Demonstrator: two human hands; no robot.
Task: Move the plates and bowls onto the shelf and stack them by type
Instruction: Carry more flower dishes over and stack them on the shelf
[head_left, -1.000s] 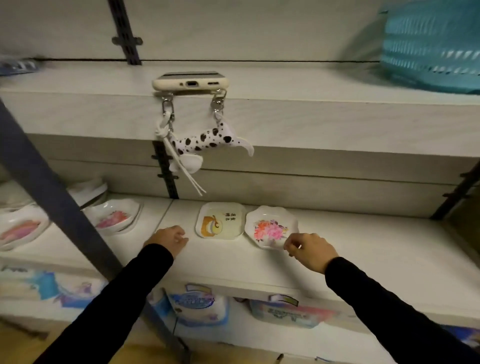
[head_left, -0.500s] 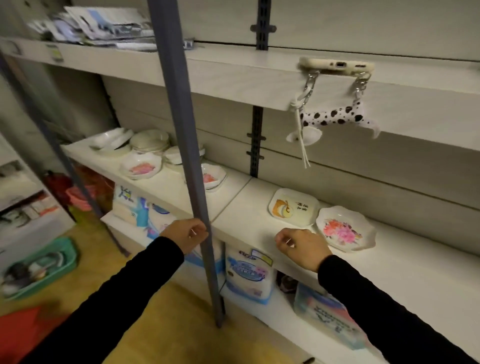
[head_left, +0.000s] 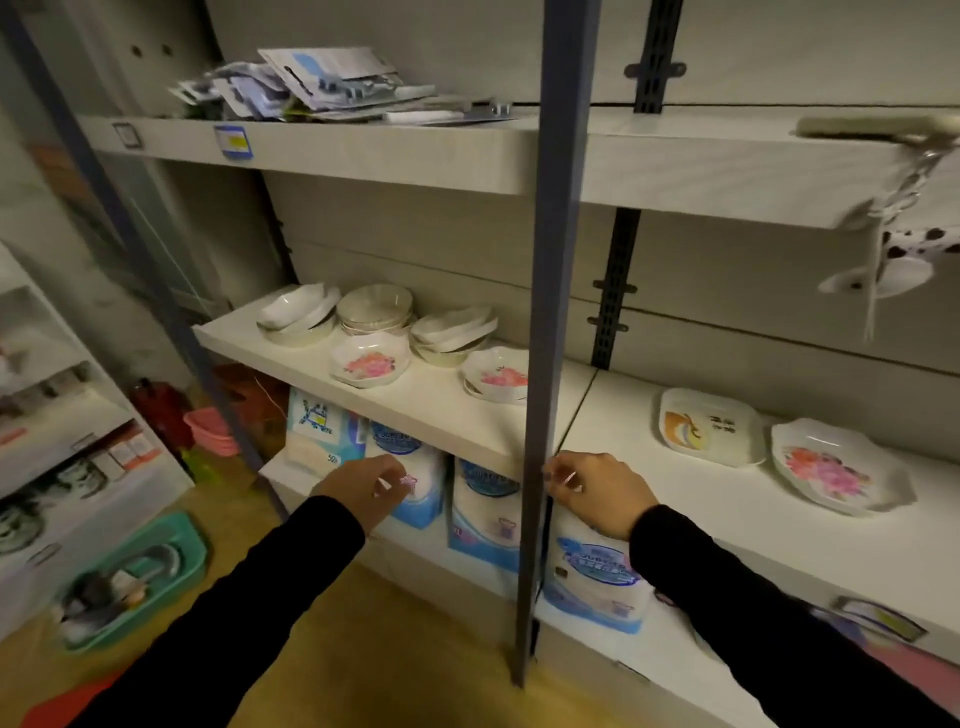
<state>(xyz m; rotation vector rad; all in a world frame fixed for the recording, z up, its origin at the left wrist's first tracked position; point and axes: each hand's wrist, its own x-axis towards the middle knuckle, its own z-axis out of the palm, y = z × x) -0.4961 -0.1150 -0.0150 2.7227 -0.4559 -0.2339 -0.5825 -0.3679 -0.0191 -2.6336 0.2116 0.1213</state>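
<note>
On the middle shelf (head_left: 441, 415), far and to the left of our hands, a row of pale bowl stacks (head_left: 375, 310) stands at the back. A flowered dish (head_left: 370, 359) sits just in front of it, and a second flowered dish (head_left: 493, 375) is partly hidden by the grey upright post (head_left: 553, 312). Our left hand (head_left: 363, 493) hangs below the shelf's near edge, fingers loosely curled and empty, in front of the blue tissue packs (head_left: 483, 514). Our right hand (head_left: 597, 493), equally loose and empty, sits at the shelf edge just right of the post. Farther right lie a square cartoon plate (head_left: 709, 426) and a flowered plate (head_left: 836, 467), side by side.
</note>
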